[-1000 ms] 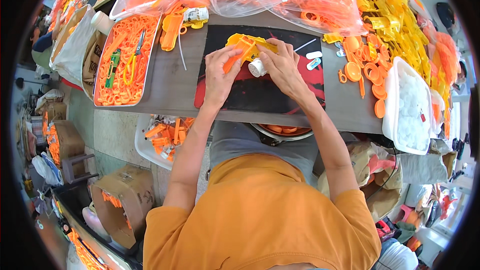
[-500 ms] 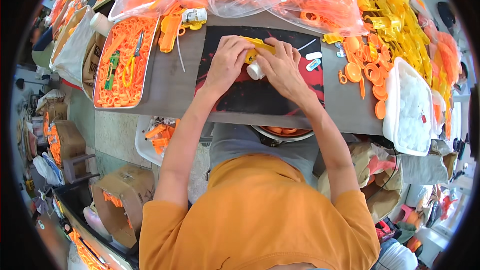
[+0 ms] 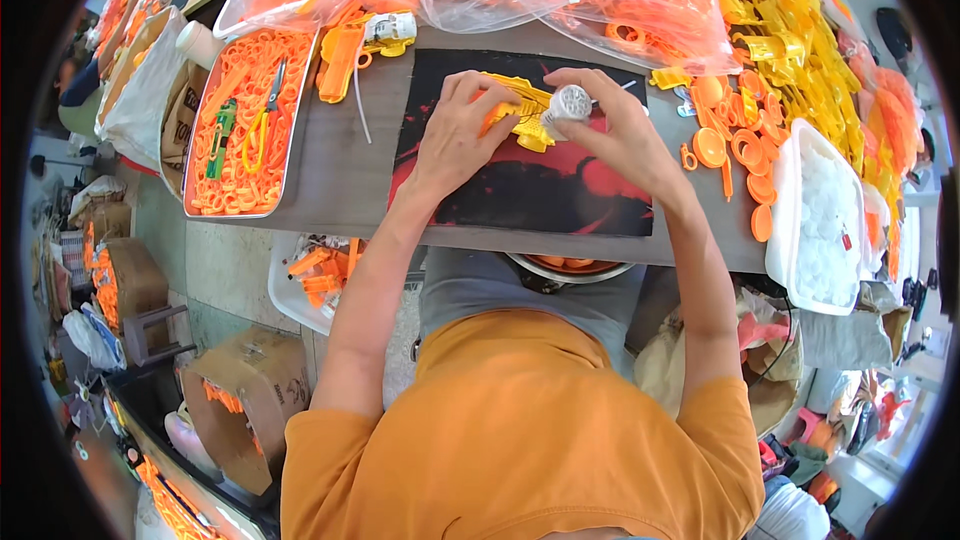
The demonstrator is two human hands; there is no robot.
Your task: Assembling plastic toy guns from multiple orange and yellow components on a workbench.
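Note:
Over the dark mat [image 3: 480, 195] my left hand [image 3: 462, 135] is closed on a yellow plastic toy shell [image 3: 534, 132], its fingers covering the shell's left part. My right hand [image 3: 622, 135] grips a small whitish cylinder [image 3: 571, 102] between thumb and fingers, its clear, ribbed round end facing up. The cylinder sits against the shell's right end; whether the two are joined cannot be made out. A thin white strip shows just beyond my right fingers.
An orange-and-yellow toy [image 3: 343, 62] with a white cylinder lies left of the mat. Beside it, a tray [image 3: 190, 175] holds orange parts, scissors and a green tool. Loose orange parts [image 3: 710, 147] and a white tub [image 3: 790, 250] stand right. Filled clear bags [image 3: 470, 5] line the back.
My right hand has shifted right and turned the whitish cylinder so its round end points up. The yellow shell shows more between my hands. My right hand now covers the oval pieces on the mat.

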